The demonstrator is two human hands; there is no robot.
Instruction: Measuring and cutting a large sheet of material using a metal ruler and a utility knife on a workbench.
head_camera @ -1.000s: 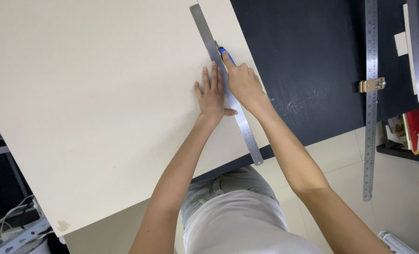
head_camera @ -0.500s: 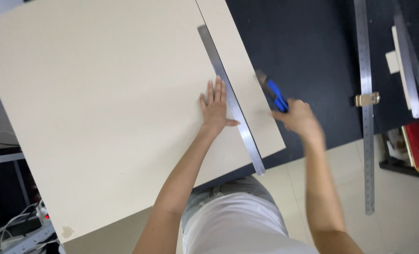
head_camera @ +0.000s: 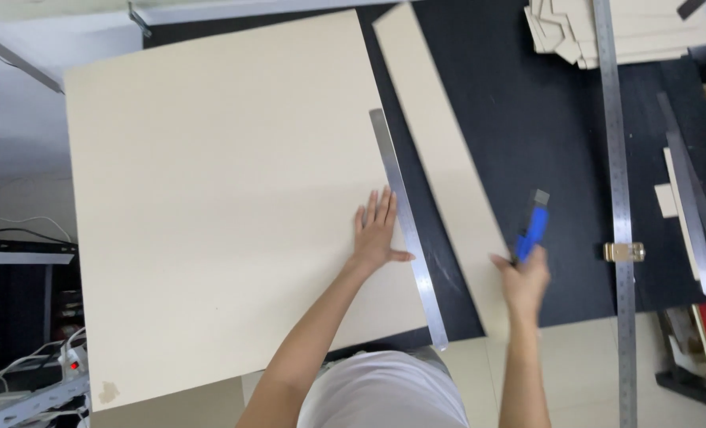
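Observation:
A large cream board (head_camera: 218, 198) lies on a black work table (head_camera: 543, 119). My left hand (head_camera: 377, 234) rests flat on the board's right edge, fingers spread, next to a steel ruler (head_camera: 407, 226) that runs along that edge. A narrow cream strip (head_camera: 444, 158) lies apart from the board, to the right, with a dark gap between them. My right hand (head_camera: 523, 281) holds a blue utility knife (head_camera: 531, 230) with its blade end up, and its fingers touch the strip's lower right edge.
A long steel rule (head_camera: 616, 158) with a brass clamp (head_camera: 624, 252) runs down the table's right side. Stacked cream offcuts (head_camera: 606, 32) sit at the top right. More rulers and tools (head_camera: 690, 206) lie at the far right. Cables and a power strip (head_camera: 68, 361) are at the lower left.
My right hand has left the ruler with the knife and moved right. The cut strip has slid away from the board, opening a gap. My left hand stays flat on the board.

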